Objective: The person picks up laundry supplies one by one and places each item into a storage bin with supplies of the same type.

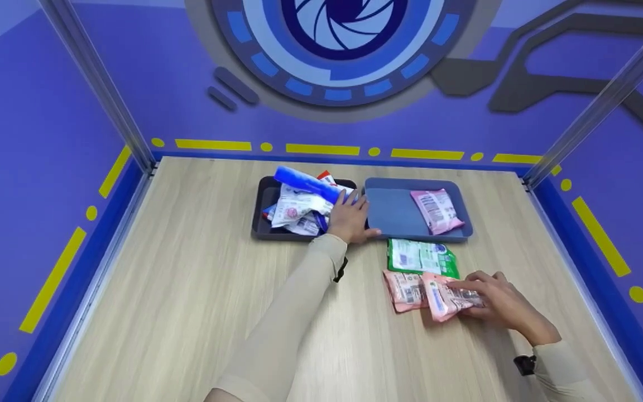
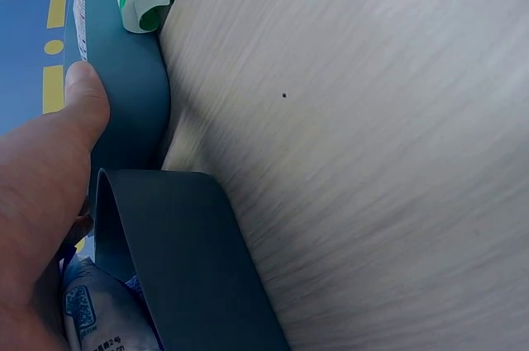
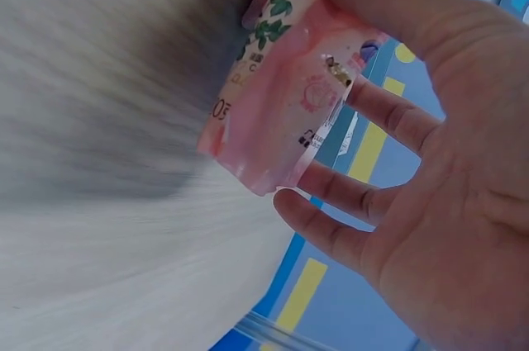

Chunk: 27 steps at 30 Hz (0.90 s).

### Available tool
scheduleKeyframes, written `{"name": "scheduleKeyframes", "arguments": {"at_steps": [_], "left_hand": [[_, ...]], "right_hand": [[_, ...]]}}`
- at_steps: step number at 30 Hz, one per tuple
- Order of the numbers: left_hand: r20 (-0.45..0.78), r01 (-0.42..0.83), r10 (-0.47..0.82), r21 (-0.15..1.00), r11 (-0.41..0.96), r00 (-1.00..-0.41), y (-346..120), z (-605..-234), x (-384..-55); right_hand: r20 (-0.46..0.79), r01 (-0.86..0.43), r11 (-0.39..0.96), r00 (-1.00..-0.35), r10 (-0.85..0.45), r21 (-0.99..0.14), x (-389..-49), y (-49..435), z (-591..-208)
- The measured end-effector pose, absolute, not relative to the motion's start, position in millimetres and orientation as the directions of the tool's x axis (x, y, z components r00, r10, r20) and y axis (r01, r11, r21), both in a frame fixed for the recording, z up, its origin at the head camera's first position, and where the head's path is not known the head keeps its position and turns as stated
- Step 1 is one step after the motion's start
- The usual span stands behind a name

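In the head view my left hand (image 1: 350, 219) lies over the right side of the dark tray (image 1: 260, 226), fingers spread on the end of a long blue packet (image 1: 305, 183). White packets (image 1: 293, 206) are heaped beneath it. The left wrist view shows my thumb (image 2: 87, 103) stretched towards the blue-grey tray (image 2: 128, 78). My right hand (image 1: 503, 301) pinches a pink packet (image 1: 444, 298) between thumb and fingers, its near end tilted up in the right wrist view. Partly under that packet lies another pink packet (image 1: 407, 290), touching a green packet (image 1: 419, 258).
A pink-and-white packet (image 1: 437, 212) lies at the right end of the blue-grey tray, which stands beside the dark one. Wood-grain table (image 1: 198, 290) surrounds both trays. Blue-purple panels (image 1: 176, 72) with metal corner posts close in the back and sides.
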<state>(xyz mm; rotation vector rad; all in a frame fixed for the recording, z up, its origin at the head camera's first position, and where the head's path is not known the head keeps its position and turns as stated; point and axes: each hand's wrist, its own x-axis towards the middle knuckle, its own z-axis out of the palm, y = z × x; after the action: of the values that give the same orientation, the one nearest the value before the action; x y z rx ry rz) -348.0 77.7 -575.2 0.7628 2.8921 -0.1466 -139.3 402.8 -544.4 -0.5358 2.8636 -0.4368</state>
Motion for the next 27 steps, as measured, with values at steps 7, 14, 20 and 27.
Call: {"name": "scheduleKeyframes", "arguments": {"at_steps": [7, 14, 20, 27], "left_hand": [[-0.156, 0.497, 0.484, -0.06, 0.866, -0.861, 76.9, -574.7, -346.3], [-0.165, 0.494, 0.482, -0.045, 0.868, -0.861, 76.9, -573.1, -345.9], [-0.16, 0.496, 0.483, -0.049, 0.867, -0.861, 76.4, -571.3, -344.9], [-0.146, 0.495, 0.484, -0.05, 0.867, -0.863, 76.1, -571.4, -343.9]], "right_hand": [[-0.14, -0.301, 0.902, -0.924, -0.357, -0.31, -140.2, 401.7, -541.1], [-0.109, -0.319, 0.902, -0.926, -0.362, -0.292, -140.9, 401.7, -539.1], [-0.078, -0.333, 0.902, -0.927, -0.366, -0.274, -141.7, 400.8, -539.0], [-0.033, -0.339, 0.904, -0.933, -0.359, -0.26, -143.1, 400.0, -540.8]]}}
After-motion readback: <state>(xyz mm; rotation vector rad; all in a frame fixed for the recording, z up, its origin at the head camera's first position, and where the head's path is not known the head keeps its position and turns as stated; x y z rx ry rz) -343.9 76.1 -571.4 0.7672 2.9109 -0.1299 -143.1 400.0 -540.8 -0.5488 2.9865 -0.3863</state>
